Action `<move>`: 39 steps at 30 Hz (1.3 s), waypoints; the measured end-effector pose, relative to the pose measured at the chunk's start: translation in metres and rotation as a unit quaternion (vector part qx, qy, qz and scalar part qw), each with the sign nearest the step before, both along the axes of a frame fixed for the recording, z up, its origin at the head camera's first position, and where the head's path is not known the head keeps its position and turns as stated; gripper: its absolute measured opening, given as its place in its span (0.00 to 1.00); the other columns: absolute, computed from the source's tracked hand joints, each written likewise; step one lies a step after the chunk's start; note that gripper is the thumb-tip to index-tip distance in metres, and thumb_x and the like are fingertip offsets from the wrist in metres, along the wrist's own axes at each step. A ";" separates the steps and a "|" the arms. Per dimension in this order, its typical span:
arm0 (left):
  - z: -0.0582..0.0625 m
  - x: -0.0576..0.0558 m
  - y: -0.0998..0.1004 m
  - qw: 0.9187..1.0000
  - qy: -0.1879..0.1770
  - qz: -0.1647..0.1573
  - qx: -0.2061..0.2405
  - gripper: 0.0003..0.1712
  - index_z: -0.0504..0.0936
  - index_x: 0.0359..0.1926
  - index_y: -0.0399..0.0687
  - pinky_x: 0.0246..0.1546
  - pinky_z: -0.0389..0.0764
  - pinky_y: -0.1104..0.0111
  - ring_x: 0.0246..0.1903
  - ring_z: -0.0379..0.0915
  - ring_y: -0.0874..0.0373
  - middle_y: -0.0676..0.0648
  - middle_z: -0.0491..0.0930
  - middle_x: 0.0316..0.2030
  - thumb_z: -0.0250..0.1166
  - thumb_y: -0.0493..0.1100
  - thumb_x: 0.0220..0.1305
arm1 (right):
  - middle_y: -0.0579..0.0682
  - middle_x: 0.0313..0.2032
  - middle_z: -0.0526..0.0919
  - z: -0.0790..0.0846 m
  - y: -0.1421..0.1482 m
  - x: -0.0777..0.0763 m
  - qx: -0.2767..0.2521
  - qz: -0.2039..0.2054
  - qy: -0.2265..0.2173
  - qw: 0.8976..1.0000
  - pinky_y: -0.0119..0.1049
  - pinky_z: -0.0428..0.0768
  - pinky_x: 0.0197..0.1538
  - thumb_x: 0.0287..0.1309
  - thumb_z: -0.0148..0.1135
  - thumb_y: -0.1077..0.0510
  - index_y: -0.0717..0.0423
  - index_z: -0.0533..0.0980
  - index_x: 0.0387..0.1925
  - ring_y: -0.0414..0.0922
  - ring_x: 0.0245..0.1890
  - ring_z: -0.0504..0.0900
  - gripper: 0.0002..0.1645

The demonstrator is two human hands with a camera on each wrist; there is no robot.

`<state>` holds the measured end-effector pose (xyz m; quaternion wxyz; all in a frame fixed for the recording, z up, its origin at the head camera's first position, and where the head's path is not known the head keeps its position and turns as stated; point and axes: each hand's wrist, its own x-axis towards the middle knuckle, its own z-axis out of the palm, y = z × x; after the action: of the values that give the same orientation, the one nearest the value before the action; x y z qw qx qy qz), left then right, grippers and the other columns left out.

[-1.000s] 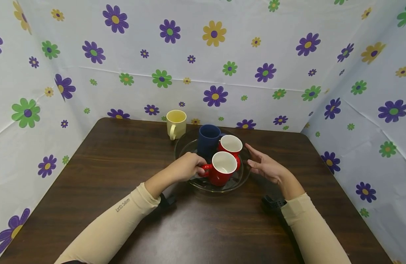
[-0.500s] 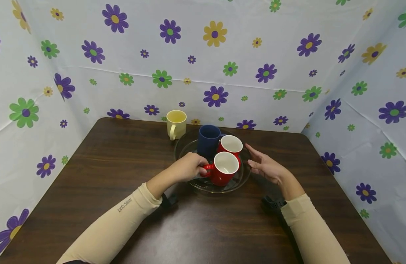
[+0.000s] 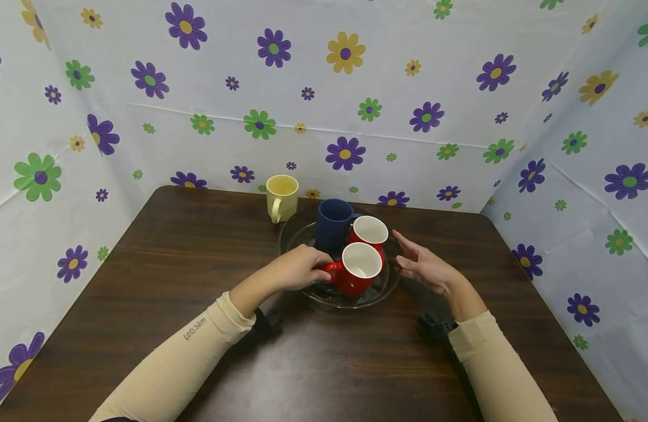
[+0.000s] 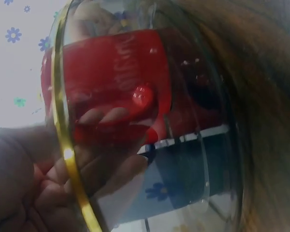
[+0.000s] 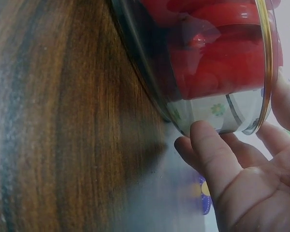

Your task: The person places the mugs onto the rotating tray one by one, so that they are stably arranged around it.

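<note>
A clear glass bowl [image 3: 324, 303] with a gold rim holds a front red mug [image 3: 355, 281], a second red mug [image 3: 369, 230] and a dark blue mug [image 3: 331, 225]. The mugs stand upright, close together. My left hand [image 3: 303, 266] reaches over the bowl's left side and pinches the front red mug's handle; the left wrist view has those fingers [image 4: 116, 169] partly behind glass. Beside the bowl's right wall is my right hand [image 3: 424, 266], fingers extended. Its thumb [image 5: 212, 154] appears to touch the glass from outside in the right wrist view.
A pale yellow mug [image 3: 282, 199] stands on the dark wood table [image 3: 208, 234], just left of the bowl's far side. Flower-patterned white cloth [image 3: 213, 152] hangs behind the table and on both sides.
The front red mug has shifted very slightly to the right inside the bowl, its handle held by my left hand. My right hand stays by the bowl's side.
</note>
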<state>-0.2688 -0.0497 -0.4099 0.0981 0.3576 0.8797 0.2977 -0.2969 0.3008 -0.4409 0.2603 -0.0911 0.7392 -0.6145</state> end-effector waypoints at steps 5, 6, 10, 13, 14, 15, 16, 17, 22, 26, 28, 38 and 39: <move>0.005 -0.001 -0.010 1.000 -0.018 -0.008 -0.005 0.15 0.87 0.53 0.44 0.36 0.80 0.70 0.32 0.75 0.61 0.53 0.86 0.37 0.68 0.45 0.69 | 0.49 0.81 0.26 0.000 -0.001 0.002 -0.003 -0.003 -0.008 1.000 0.61 0.55 0.72 0.76 0.52 0.61 0.37 0.41 0.82 0.64 0.77 0.47 0.46; 0.006 -0.002 -0.013 1.000 -0.021 -0.008 -0.001 0.16 0.86 0.54 0.44 0.37 0.80 0.70 0.33 0.76 0.61 0.52 0.87 0.38 0.68 0.45 0.69 | 0.49 0.80 0.25 0.001 -0.001 0.002 -0.004 -0.003 -0.009 1.000 0.61 0.55 0.72 0.76 0.52 0.61 0.37 0.41 0.82 0.64 0.77 0.47 0.45; 0.012 -0.005 -0.028 1.000 -0.011 -0.002 0.016 0.17 0.84 0.56 0.43 0.48 0.83 0.64 0.42 0.82 0.58 0.48 0.87 0.46 0.65 0.45 0.71 | 0.50 0.80 0.25 0.001 -0.001 0.001 -0.004 -0.003 -0.010 1.000 0.61 0.54 0.72 0.77 0.52 0.61 0.37 0.41 0.82 0.65 0.78 0.45 0.45; 0.017 -0.009 -0.040 0.999 0.006 0.016 0.037 0.16 0.84 0.56 0.42 0.53 0.83 0.58 0.47 0.83 0.55 0.46 0.87 0.49 0.65 0.44 0.72 | 0.51 0.80 0.25 0.001 0.000 0.001 -0.002 -0.001 -0.005 1.000 0.62 0.54 0.72 0.76 0.53 0.59 0.38 0.40 0.82 0.65 0.77 0.45 0.46; 0.018 -0.011 -0.043 0.998 0.013 0.028 0.045 0.16 0.84 0.56 0.42 0.52 0.83 0.57 0.47 0.83 0.55 0.46 0.87 0.49 0.65 0.43 0.72 | 0.52 0.80 0.25 0.001 0.000 0.002 0.001 -0.001 -0.003 1.000 0.62 0.55 0.72 0.76 0.53 0.59 0.38 0.41 0.82 0.65 0.77 0.45 0.46; 0.020 -0.013 -0.048 0.997 0.019 0.042 0.055 0.15 0.85 0.55 0.42 0.52 0.83 0.56 0.47 0.83 0.54 0.46 0.87 0.48 0.65 0.43 0.72 | 0.52 0.80 0.25 0.001 0.000 0.002 0.003 -0.003 -0.002 1.000 0.61 0.55 0.72 0.76 0.54 0.59 0.38 0.41 0.82 0.65 0.77 0.46 0.46; 0.021 -0.016 -0.052 0.996 0.026 0.058 0.063 0.14 0.85 0.54 0.42 0.52 0.83 0.56 0.47 0.83 0.53 0.46 0.87 0.48 0.64 0.42 0.72 | 0.52 0.80 0.25 0.002 0.000 0.003 0.008 -0.003 -0.001 1.000 0.61 0.56 0.72 0.76 0.54 0.59 0.38 0.41 0.82 0.65 0.77 0.47 0.46; 0.022 -0.019 -0.056 0.994 0.033 0.078 0.069 0.14 0.85 0.53 0.43 0.50 0.83 0.55 0.45 0.83 0.53 0.46 0.87 0.47 0.64 0.42 0.72 | 0.52 0.80 0.25 0.002 0.000 0.003 0.012 -0.003 0.002 1.000 0.61 0.56 0.72 0.76 0.54 0.59 0.38 0.41 0.82 0.65 0.77 0.47 0.46; 0.026 -0.040 -0.076 0.976 0.035 0.192 0.097 0.14 0.84 0.54 0.40 0.50 0.81 0.52 0.47 0.82 0.47 0.41 0.86 0.47 0.60 0.42 0.75 | 0.52 0.81 0.26 0.005 -0.002 0.004 0.030 0.000 0.008 1.000 0.62 0.58 0.71 0.77 0.50 0.61 0.37 0.41 0.82 0.66 0.77 0.45 0.44; 0.029 -0.054 -0.088 0.961 0.018 0.255 0.103 0.18 0.80 0.58 0.36 0.56 0.77 0.48 0.54 0.78 0.42 0.37 0.83 0.52 0.57 0.43 0.76 | 0.52 0.80 0.26 0.005 -0.002 0.002 0.036 0.000 0.011 0.999 0.62 0.57 0.71 0.78 0.48 0.62 0.37 0.40 0.82 0.66 0.78 0.42 0.44; 0.029 -0.059 -0.091 0.958 0.007 0.270 0.095 0.20 0.77 0.61 0.35 0.59 0.76 0.48 0.56 0.76 0.40 0.35 0.81 0.55 0.56 0.43 0.76 | 0.53 0.80 0.25 0.005 -0.002 0.002 0.036 0.001 0.012 0.999 0.63 0.56 0.72 0.78 0.47 0.62 0.37 0.39 0.82 0.66 0.78 0.41 0.44; 0.003 -0.080 -0.095 0.948 -0.048 0.307 0.072 0.25 0.73 0.63 0.31 0.62 0.73 0.48 0.59 0.73 0.39 0.33 0.78 0.57 0.56 0.45 0.76 | 0.54 0.80 0.27 0.006 -0.005 -0.001 0.054 0.007 0.020 0.998 0.64 0.56 0.71 0.79 0.43 0.62 0.36 0.39 0.82 0.69 0.77 0.45 0.42; 0.001 -0.081 -0.096 0.946 -0.056 0.310 0.077 0.25 0.73 0.63 0.31 0.61 0.74 0.49 0.58 0.73 0.39 0.33 0.78 0.57 0.56 0.45 0.76 | 0.55 0.80 0.26 0.006 -0.006 -0.001 0.055 0.008 0.021 0.998 0.64 0.55 0.71 0.79 0.43 0.62 0.36 0.39 0.82 0.69 0.76 0.44 0.41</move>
<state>-0.3494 -0.1453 -0.4091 0.0218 0.0566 0.9146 0.3997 -0.2977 0.2951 -0.4350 0.2540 -0.0955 0.7763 -0.5690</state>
